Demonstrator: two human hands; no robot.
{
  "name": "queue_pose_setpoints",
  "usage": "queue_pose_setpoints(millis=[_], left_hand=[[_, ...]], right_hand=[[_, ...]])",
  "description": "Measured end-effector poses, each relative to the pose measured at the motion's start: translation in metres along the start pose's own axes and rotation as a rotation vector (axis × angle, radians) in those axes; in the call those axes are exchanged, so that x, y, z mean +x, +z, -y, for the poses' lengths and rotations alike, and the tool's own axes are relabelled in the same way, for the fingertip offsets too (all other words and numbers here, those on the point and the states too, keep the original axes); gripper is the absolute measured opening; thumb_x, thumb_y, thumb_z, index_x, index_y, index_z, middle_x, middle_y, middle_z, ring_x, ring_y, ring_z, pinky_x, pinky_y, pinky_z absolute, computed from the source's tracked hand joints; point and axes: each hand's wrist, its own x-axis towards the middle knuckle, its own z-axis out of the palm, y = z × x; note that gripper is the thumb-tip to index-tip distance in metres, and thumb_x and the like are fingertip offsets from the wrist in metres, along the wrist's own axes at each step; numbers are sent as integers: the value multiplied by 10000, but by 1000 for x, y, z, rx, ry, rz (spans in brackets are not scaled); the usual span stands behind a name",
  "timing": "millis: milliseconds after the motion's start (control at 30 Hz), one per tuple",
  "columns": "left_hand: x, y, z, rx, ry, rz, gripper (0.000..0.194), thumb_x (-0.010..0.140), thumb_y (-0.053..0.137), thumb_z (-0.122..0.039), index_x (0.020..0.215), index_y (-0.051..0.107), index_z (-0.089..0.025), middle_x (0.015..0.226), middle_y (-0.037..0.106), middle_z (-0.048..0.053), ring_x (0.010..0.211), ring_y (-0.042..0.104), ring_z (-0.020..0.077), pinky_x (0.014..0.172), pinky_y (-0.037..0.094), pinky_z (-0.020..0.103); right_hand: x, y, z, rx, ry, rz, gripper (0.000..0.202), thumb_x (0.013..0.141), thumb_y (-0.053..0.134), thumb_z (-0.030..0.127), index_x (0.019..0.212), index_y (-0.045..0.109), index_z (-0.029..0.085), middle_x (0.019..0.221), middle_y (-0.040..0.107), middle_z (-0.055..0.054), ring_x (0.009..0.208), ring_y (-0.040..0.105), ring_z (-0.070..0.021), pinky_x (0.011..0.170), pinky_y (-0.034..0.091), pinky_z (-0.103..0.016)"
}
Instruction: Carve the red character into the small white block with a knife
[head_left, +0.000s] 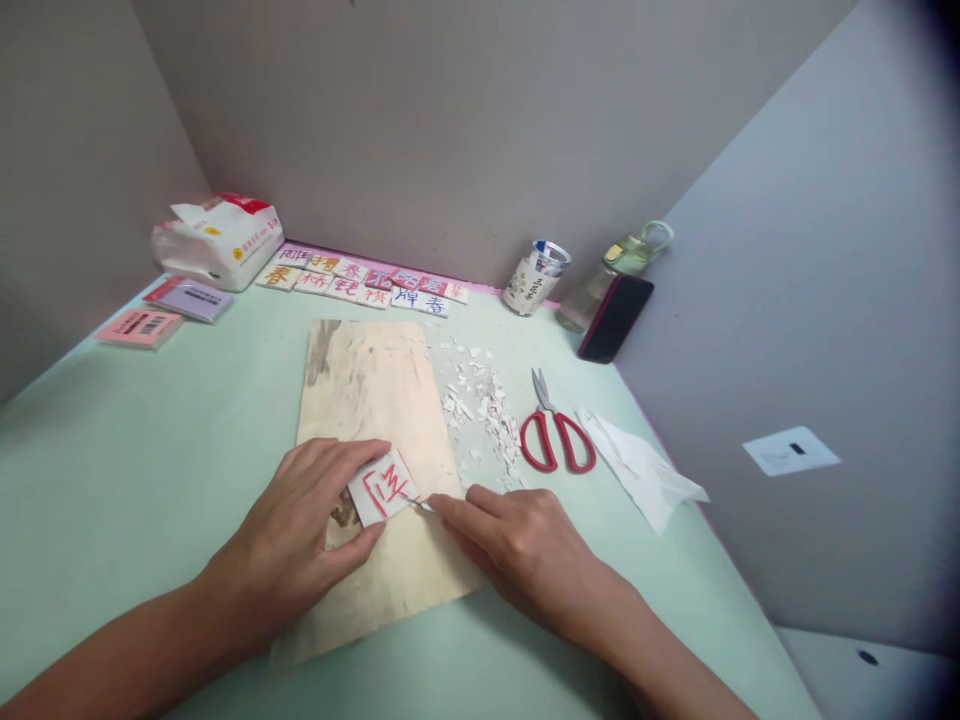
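Note:
My left hand (315, 530) grips a small white square carving block (384, 487) by its edges, thumb below and fingers above. A red outlined character is drawn on the block's face. In my right hand (517, 535) is a slim carving knife (420, 504), its metal tip at the block's lower right edge. Most of the knife is hidden by my fingers. Under both hands lies a worn wooden board (375, 390), tilted on the table, with dark stains at its upper left and beside the block.
White shavings (491, 405) lie right of the board, near red-handled scissors (556, 430) and a crumpled tissue (645, 465). Lettered blocks (345, 285) line the back. Around them are a tissue pack (221, 240), packaged pads (139, 328), a can (532, 280), a bottle (592, 290) and a phone (616, 318).

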Motion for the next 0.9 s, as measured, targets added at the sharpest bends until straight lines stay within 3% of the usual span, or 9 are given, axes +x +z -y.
queue_pose_setpoints(millis=[400, 533, 633, 900], left_hand=[[2, 0, 0, 3, 3, 7, 495, 921, 572, -286, 1387, 408, -307, 1201, 613, 37, 1114, 580, 284, 952, 423, 453], [0, 0, 0, -3, -9, 0, 501, 920, 575, -294, 1393, 410, -314, 1212, 607, 37, 1129, 570, 286, 958, 424, 454], [0, 1, 0, -10, -16, -4, 494, 927, 570, -300, 1394, 410, -319, 1211, 606, 37, 1131, 566, 283, 960, 425, 455], [-1, -1, -2, -16, -36, 1, 468, 944, 559, -327, 1394, 432, -307, 1206, 618, 50, 1126, 578, 292, 961, 437, 455]], right_hand=[[2, -6, 13, -120, 29, 97, 329, 930, 601, 40, 1241, 588, 147, 776, 629, 23, 508, 474, -142, 485, 201, -332], [6, -13, 20, -151, 72, 174, 308, 926, 616, 47, 1213, 589, 156, 794, 634, 19, 483, 392, -134, 477, 164, -334], [10, -19, 21, -132, 99, 225, 214, 915, 625, 42, 1075, 604, 183, 765, 614, 30, 468, 298, -131, 468, 147, -329], [19, -28, 22, -133, 43, 230, 190, 888, 593, -3, 962, 592, 172, 727, 584, 25, 492, 164, -146, 467, 127, -329]])
